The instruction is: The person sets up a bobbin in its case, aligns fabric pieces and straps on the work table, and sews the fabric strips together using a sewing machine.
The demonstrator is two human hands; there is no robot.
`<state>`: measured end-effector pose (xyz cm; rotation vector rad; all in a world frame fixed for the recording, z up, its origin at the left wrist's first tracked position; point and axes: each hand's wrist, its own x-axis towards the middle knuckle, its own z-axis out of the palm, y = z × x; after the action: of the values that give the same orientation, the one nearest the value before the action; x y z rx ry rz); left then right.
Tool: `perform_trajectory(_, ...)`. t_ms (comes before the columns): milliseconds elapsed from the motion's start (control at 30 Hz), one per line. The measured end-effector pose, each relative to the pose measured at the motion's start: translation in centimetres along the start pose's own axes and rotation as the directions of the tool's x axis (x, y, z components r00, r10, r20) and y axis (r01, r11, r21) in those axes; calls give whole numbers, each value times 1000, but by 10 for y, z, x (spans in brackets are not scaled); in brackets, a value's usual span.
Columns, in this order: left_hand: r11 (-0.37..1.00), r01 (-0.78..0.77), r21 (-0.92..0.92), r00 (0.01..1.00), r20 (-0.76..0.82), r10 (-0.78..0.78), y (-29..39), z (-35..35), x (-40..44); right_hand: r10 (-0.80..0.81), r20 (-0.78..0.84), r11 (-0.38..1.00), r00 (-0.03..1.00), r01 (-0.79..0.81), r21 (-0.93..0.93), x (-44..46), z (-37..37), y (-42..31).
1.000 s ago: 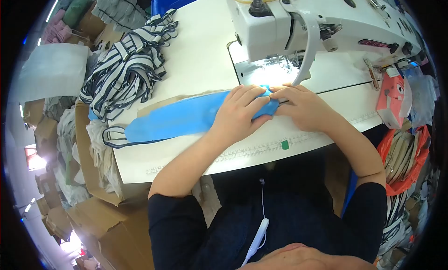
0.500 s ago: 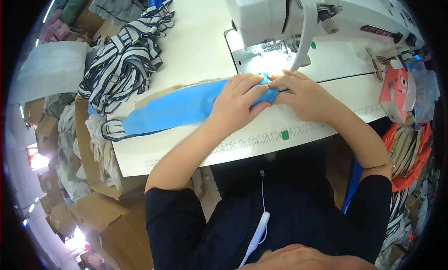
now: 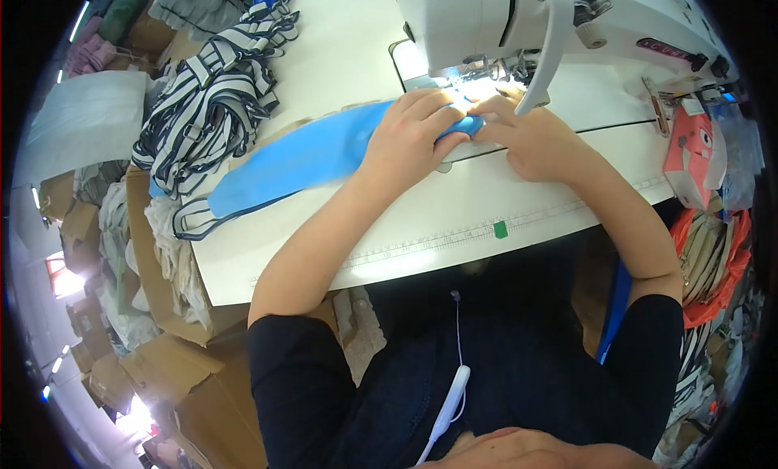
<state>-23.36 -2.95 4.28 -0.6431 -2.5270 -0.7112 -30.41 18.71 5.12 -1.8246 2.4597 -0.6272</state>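
A long blue fabric piece point(image 3: 296, 161) lies across the white sewing table, with a beige layer along its far edge and a striped strap point(image 3: 188, 219) looping out at its left end. My left hand point(image 3: 412, 135) is closed on the right part of the blue fabric, thumb toward me and fingers over the top. Beside it, my right hand point(image 3: 539, 137) pinches the fabric's right end. Both hands are right at the lit presser-foot area of the white sewing machine point(image 3: 462, 23). My fingers hide the fabric edge there.
A heap of striped straps point(image 3: 215, 104) lies on the table's left side. A printed ruler with a green mark point(image 3: 500, 229) runs along the front edge. At the right are small scissors or snips point(image 3: 656, 106) and a red-pink packet point(image 3: 689, 157). Cardboard boxes point(image 3: 194, 388) stand left below.
Both hands have moved a little away from me, toward the machine's presser foot, taking the blue fabric's right end with them. The camera view has shifted slightly.
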Motion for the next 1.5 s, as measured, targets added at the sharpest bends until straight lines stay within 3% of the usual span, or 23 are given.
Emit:
perform_trajectory(267, 999, 43, -5, 999, 5, -43, -2, 2, 1, -27, -91, 998, 995, 32, 55, 0, 6, 9)
perform_trajectory(367, 999, 37, 15, 999, -8, -37, -1, 2, 2, 18, -51, 998, 999, -15, 53, 0, 4, 6)
perform_trajectory(467, 999, 43, 28, 999, -13, -42, -5, 3, 3, -47, -145, 999, 988, 47, 0, 2, 6, 10)
perform_trajectory(867, 998, 66, 8, 998, 19, -66, 1, -1, 1, -12, -104, 1000, 994, 11, -9, -1, 4, 5)
perform_trajectory(967, 997, 70, 26, 997, 22, -70, -1, 0, 3, -54, -186, 998, 981, 50, -22, 0, 4, 6)
perform_trajectory(1067, 999, 51, 13, 999, 10, -52, -1, 1, 4, 77, -40, 997, 996, -77, 17, -3, 1, 2)
perform_trajectory(1167, 1000, 29, 5, 1000, 5, -29, -2, -1, 1, -70, -153, 998, 986, 68, -18, -5, 5, 9)
perform_trajectory(1367, 999, -5, 35, 1000, -14, 5, -7, 1, 1, -105, -226, 989, 968, 125, 74, -5, 8, 17)
perform_trajectory(1500, 998, 29, 60, 1000, 1, -29, -5, 3, -2, -2, -230, 978, 973, 50, 204, -6, 8, 17)
